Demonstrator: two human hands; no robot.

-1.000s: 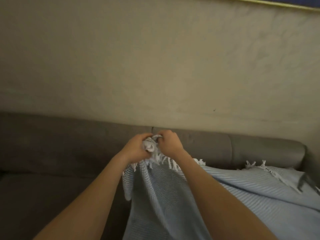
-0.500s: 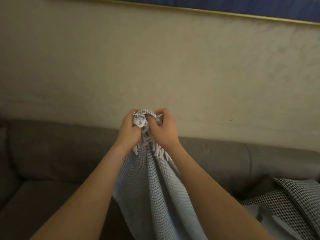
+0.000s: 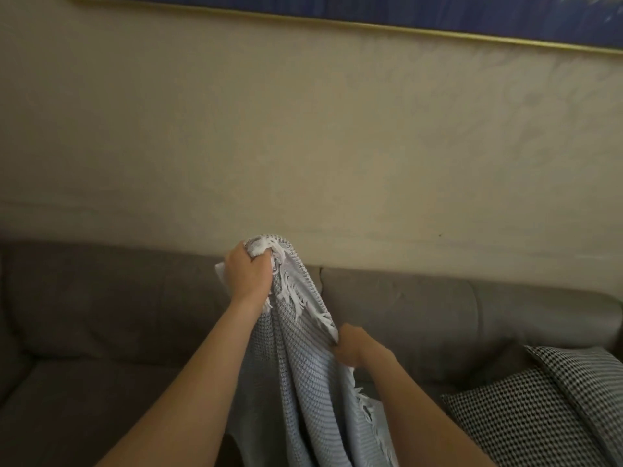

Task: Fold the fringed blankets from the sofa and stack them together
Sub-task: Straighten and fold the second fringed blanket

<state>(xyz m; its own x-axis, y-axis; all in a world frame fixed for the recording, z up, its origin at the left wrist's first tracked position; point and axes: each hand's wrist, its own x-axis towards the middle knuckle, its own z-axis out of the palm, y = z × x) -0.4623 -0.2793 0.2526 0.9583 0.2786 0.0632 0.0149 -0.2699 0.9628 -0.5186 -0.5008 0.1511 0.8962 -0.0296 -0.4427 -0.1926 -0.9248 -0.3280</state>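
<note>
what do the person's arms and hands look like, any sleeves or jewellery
Both forearms are bare to the frame edge, with no sleeves in view. The left hand and right hand wear no gloves, and no watch, bracelet or ring shows.

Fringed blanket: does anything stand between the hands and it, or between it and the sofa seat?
Nothing visible. The left hand grips the blanket at its bunched corner, the right hand grips its fringed edge lower, and it hangs over the sofa seat. Checked cushions lie apart, at right.
</note>
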